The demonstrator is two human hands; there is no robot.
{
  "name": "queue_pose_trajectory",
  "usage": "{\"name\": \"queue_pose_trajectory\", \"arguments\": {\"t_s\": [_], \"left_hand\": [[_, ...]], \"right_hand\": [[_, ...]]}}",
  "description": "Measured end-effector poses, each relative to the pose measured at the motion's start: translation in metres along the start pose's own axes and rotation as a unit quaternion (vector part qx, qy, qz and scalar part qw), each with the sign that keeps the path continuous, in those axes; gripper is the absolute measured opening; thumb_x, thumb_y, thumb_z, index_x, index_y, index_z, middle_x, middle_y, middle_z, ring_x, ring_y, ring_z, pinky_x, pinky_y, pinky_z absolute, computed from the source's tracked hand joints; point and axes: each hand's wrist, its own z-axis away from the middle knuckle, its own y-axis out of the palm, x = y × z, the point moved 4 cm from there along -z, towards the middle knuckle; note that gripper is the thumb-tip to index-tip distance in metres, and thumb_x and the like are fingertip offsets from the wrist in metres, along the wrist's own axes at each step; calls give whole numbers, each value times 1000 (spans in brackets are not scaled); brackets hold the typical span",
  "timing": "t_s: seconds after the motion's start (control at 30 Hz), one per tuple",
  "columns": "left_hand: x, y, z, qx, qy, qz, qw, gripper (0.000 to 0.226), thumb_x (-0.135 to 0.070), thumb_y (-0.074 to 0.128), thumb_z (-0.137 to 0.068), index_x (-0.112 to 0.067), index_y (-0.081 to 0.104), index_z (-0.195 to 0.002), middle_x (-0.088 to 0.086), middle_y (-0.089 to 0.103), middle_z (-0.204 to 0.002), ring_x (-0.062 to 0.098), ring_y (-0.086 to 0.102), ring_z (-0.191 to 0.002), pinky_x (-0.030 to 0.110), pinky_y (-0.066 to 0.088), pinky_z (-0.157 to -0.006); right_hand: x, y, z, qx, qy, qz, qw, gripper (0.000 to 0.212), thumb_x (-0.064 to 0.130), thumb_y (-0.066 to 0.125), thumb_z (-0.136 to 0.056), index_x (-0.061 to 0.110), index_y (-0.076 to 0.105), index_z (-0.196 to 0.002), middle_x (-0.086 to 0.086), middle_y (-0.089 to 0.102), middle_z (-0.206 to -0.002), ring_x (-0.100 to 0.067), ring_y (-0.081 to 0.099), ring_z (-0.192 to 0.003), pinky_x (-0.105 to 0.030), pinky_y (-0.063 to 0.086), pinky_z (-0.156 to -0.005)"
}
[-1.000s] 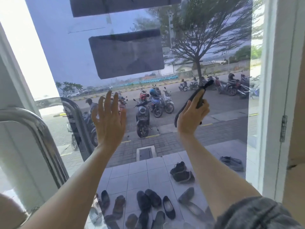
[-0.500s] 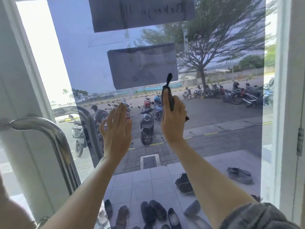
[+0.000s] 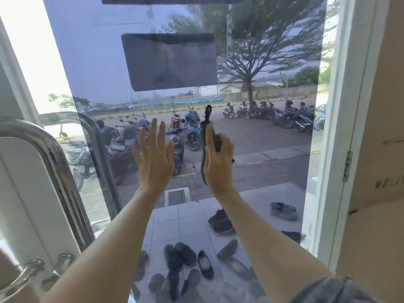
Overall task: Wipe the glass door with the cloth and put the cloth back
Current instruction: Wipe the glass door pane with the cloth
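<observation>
1. Curving down the far left is a chrome handle (image 3: 65, 171), bolted to the white door frame, with its mirror image showing in the pane just beside it.
2. Tinted glass (image 3: 98, 62) fills the middle of the view, and both bare arms reach up toward it from below.
3. Left hand (image 3: 154, 158) is raised flat, its grip open with fingers spread and pointing up; I cannot tell whether the palm actually touches the pane.
4. A dark sheet (image 3: 170, 62) is stuck to the pane above the hands, and the edge of another one shows at the very top.
5. Right hand (image 3: 218, 162) sits just beside the left, its grip closed around a dark cloth (image 3: 205, 136).
6. That cloth is bunched into a narrow upright strip against the pane, one end sticking up past the fingertips and the other hanging below the heel of the palm.
7. Through the pane, shoes (image 3: 188, 259) lie scattered on pale tiles below, with parked motorbikes (image 3: 192, 132) and a tree (image 3: 251, 62) beyond them.
8. White frame (image 3: 341, 127) stands on the right with a metal hinge (image 3: 347, 166) on it, next to a beige wall.
</observation>
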Motion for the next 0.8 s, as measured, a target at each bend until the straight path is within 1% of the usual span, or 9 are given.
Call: {"name": "queue_pose_trajectory", "arguments": {"t_s": [0.13, 0.2, 0.23, 0.3, 0.37, 0.4, 0.47, 0.63, 0.8], "left_hand": [[19, -12, -3, -25, -21, 2, 999, 51, -35, 25, -101, -22, 16, -149, -3, 11, -158, 23, 8, -144, 55, 9, -114], [33, -14, -2, -27, -20, 1, 999, 51, -34, 27, -101, -23, 15, -149, -4, 10, -158, 22, 6, -145, 55, 8, -114], [38, -16, -2, -28, -12, -6, 1000, 51, -34, 28, -101, -23, 15, -149, -4, 10, -158, 22, 6, -145, 55, 7, -114], [51, -18, 2, -34, -1, -19, 999, 52, -35, 27, -100, -24, 16, -149, -2, 11, -158, 23, 7, -145, 54, 7, -114], [63, -22, 4, -38, -5, -20, 999, 54, -36, 25, -99, -22, 15, -150, -1, 11, -158, 22, 6, -145, 53, 7, -115], [67, -24, 4, -41, -7, -14, 999, 54, -36, 26, -99, -20, 15, -150, 1, 11, -158, 22, 6, -144, 52, 8, -115], [74, -27, 2, -51, -8, -4, 999, 55, -35, 25, -99, -16, 16, -149, 5, 12, -158, 24, 8, -144, 51, 12, -115], [90, -36, 0, -70, -11, 52, 996, 52, -28, 30, -100, -13, 18, -148, 6, 17, -157, 25, 13, -144, 48, 17, -116], [105, -40, 3, -75, 30, 115, 990, 52, -23, 29, -100, -6, 20, -148, 10, 20, -156, 22, 15, -144, 49, 23, -114]], "right_hand": [[48, 34, -9, 55, -146, 25, 988, 60, -4, 52, -86, 17, 37, -140, -10, 33, -119, -31, 40, -103, -44, 48, -87], [30, 35, -5, 99, -191, 92, 972, 51, 7, 52, -89, 23, 43, -137, -5, 37, -116, -22, 41, -102, -41, 47, -87], [7, 27, -6, 111, -133, 100, 980, 37, 27, 50, -94, 27, 47, -132, 6, 41, -111, -10, 43, -99, -37, 44, -87], [-43, 4, -7, 42, 34, 129, 990, 44, 63, 36, -90, 31, 53, -115, 19, 47, -99, 1, 41, -84, -35, 37, -82], [-69, -16, -9, -72, 172, 91, 978, 36, 35, 39, -99, 13, 54, -124, -11, 54, -105, -20, 37, -87, -43, 39, -76], [-63, -13, -11, -76, 173, 93, 978, 36, 15, 39, -99, 10, 48, -133, -23, 51, -111, -24, 33, -92, -46, 41, -76], [-21, 9, -22, -71, 88, 46, 993, 44, 4, 41, -96, 10, 40, -139, -28, 45, -119, -27, 31, -98, -45, 46, -78], [89, 70, -13, -25, -131, 0, 991, 50, 4, 53, -91, 15, 40, -138, -11, 33, -121, -30, 39, -105, -44, 49, -88], [116, 102, -5, -8, -206, 82, 975, 50, 4, 42, -90, 19, 43, -138, -11, 37, -114, -25, 41, -98, -37, 46, -77]]}}
